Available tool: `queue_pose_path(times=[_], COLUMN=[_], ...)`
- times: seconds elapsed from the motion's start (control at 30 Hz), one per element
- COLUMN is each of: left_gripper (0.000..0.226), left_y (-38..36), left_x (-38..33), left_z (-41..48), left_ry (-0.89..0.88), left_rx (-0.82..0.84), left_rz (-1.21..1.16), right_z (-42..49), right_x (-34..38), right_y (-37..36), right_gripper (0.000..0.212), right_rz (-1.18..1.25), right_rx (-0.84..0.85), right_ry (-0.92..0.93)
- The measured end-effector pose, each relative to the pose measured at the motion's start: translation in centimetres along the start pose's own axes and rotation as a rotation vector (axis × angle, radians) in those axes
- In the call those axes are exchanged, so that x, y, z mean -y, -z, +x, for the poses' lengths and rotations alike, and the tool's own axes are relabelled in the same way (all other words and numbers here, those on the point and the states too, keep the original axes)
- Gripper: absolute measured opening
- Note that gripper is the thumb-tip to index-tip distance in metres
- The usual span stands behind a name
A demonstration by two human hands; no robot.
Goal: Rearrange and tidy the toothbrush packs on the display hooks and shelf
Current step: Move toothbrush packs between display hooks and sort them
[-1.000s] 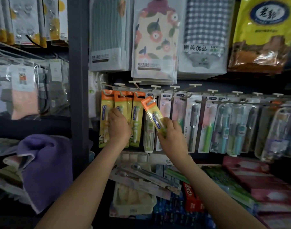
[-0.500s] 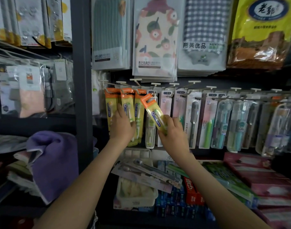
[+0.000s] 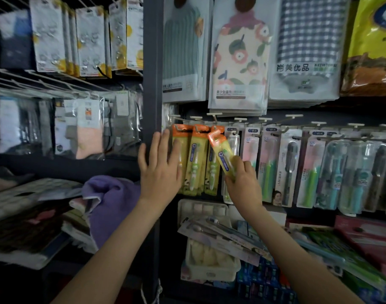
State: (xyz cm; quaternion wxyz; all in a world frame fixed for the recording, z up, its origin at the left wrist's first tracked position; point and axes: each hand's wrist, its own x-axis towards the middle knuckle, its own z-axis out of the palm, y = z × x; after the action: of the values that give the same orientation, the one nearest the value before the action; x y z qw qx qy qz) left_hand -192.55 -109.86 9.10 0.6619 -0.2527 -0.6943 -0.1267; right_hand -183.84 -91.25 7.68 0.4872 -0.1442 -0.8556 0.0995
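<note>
Three orange-topped yellow toothbrush packs (image 3: 196, 159) hang side by side on hooks (image 3: 214, 116) at the left end of the row. My left hand (image 3: 160, 170) lies flat with straight fingers against the leftmost one and the dark upright post (image 3: 152, 84). My right hand (image 3: 242, 183) grips the lower end of a loose orange-and-yellow toothbrush pack (image 3: 220, 151), held tilted with its top to the left, in front of the hanging ones. More toothbrush packs (image 3: 308, 167) in pink, green and teal hang to the right.
Towel packs (image 3: 240, 58) hang above the hooks. Below, a shelf holds loose toothbrush packs (image 3: 222, 238), a white box (image 3: 209, 266) and toothpaste boxes (image 3: 363, 235). Left of the post lie a purple cloth (image 3: 110, 205) and bagged goods (image 3: 86, 126).
My left hand has let go of the hanging orange packs and opened flat, shifting left towards the post. The right hand still holds its tilted pack. The camera has moved closer.
</note>
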Motion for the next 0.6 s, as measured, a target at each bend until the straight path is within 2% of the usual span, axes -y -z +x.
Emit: queue_pose_path(times=[0.23,0.4,0.6], left_gripper=[0.055,0.051,0.05], left_y=[-1.1,-1.3,-1.4], left_x=[0.3,0.1,0.3], left_z=[-0.8,-0.5,-0.7], left_ry=[-0.05,-0.03,-0.056], left_rx=[0.046,0.055,0.044], left_rz=[0.027,0.026,0.032], right_z=[-0.4,0.4,0.3], right_x=[-0.7,-0.6,0.6], right_y=[-1.0,-1.2,-2.2], right_gripper=[0.051,0.046,0.051], right_rz=[-0.09,-0.09,-0.129], right_rx=[-0.055,-0.047,-0.062], right_ry=[0.072,0.029,0.07])
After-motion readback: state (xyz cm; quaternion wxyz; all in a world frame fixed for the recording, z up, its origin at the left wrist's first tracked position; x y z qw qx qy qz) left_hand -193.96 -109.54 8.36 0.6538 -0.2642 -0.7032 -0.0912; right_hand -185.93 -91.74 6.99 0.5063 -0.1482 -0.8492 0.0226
